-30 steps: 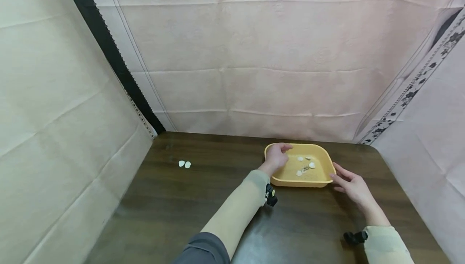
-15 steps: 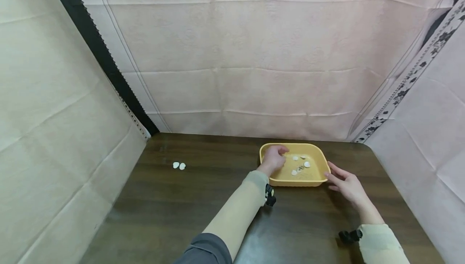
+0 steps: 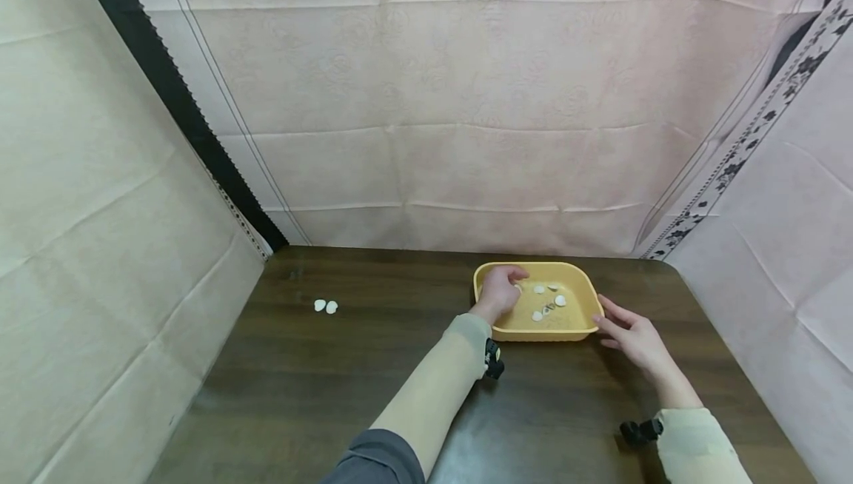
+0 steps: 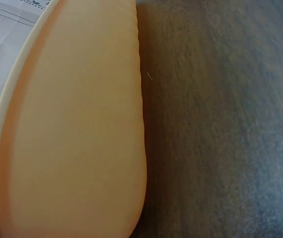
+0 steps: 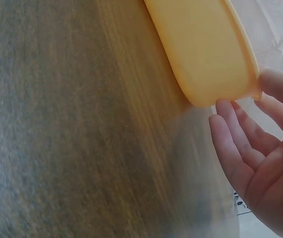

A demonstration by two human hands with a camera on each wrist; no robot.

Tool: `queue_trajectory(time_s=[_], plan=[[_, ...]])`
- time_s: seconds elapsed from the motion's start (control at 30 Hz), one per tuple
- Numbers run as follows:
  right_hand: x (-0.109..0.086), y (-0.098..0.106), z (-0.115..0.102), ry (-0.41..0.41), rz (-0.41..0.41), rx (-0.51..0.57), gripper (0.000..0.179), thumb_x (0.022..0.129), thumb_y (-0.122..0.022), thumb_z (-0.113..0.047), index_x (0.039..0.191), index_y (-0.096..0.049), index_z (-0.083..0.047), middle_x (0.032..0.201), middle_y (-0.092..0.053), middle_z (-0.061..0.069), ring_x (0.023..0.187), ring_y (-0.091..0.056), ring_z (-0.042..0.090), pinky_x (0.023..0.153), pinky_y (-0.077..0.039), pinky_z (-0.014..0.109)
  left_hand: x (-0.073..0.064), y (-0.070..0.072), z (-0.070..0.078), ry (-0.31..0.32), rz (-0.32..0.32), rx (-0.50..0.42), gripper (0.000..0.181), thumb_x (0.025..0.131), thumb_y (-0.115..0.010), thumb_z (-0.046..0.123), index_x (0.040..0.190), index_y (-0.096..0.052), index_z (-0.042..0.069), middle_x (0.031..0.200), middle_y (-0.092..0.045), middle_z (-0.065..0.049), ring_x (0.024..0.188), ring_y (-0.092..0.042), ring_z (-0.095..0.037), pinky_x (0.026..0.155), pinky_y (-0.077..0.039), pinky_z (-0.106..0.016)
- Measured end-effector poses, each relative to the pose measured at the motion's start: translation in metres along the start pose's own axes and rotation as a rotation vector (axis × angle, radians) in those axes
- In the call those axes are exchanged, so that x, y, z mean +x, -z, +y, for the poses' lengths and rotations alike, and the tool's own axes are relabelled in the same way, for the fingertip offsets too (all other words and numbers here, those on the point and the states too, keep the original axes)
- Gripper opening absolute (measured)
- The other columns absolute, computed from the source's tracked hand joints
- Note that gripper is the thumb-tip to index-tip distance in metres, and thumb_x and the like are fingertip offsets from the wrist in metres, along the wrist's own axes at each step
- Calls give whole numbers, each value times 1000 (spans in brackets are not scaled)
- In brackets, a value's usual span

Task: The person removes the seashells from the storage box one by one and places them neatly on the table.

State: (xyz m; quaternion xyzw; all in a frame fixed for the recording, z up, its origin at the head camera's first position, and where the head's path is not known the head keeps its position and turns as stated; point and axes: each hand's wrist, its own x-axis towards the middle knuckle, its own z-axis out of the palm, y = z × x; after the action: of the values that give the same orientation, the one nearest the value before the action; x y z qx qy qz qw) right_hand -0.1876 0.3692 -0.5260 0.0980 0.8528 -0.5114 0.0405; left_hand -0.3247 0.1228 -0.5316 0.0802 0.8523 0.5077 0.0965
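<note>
In the head view, a shallow yellow plastic tray (image 3: 533,335) sits near the table's back edge, with several small, flat whitish pieces (image 3: 560,300) scattered on its floor. My left hand (image 3: 500,293) reaches over the tray's left side, its fingers inside near a small pale piece (image 3: 518,288). Whether they pinch it is too small to tell. The left wrist view shows mainly the tray's outer wall (image 4: 77,124), which hides most of that hand. At the tray's right end, my right hand (image 5: 260,148) holds the rim, thumb on top and fingers below against the outer wall.
Two small white round pieces (image 3: 326,306) lie side by side on the dark wooden table (image 3: 320,380), far left of the tray. Pale cloth (image 3: 433,114) hangs behind the table and along both sides.
The whole head view has shifted slightly left. My left fingers have moved a little inside the tray, and a pale piece now shows beside them. The right hand keeps its hold on the rim.
</note>
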Motion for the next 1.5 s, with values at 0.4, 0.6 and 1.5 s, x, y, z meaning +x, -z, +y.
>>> queue_trajectory(time_s=[0.4,0.6,1.5], plan=[[1,-1,1,-4,3,22,74,108,-66,-39,168,-32,-11,165,-35,33,122,-64,18,88,-61,32,-4,1,-5,-74,-53,120,44,89,-65,-14,120,-81,13,117,-77,1,111,-67,-13,97,-53,-28],[-1,0,0,12,-2,60,70,109,-65,-33,167,-34,-8,160,-43,32,103,-67,3,86,-61,30,-6,0,-6,-88,-88,145,47,90,-65,-15,120,-82,15,117,-77,5,112,-68,-10,93,-54,-26],[2,1,2,10,-10,22,73,109,-65,-37,168,-32,-10,163,-39,32,115,-69,21,90,-61,36,-9,-3,0,-70,-156,379,30,95,-82,10,125,-82,14,125,-75,5,114,-65,-7,98,-52,-25]])
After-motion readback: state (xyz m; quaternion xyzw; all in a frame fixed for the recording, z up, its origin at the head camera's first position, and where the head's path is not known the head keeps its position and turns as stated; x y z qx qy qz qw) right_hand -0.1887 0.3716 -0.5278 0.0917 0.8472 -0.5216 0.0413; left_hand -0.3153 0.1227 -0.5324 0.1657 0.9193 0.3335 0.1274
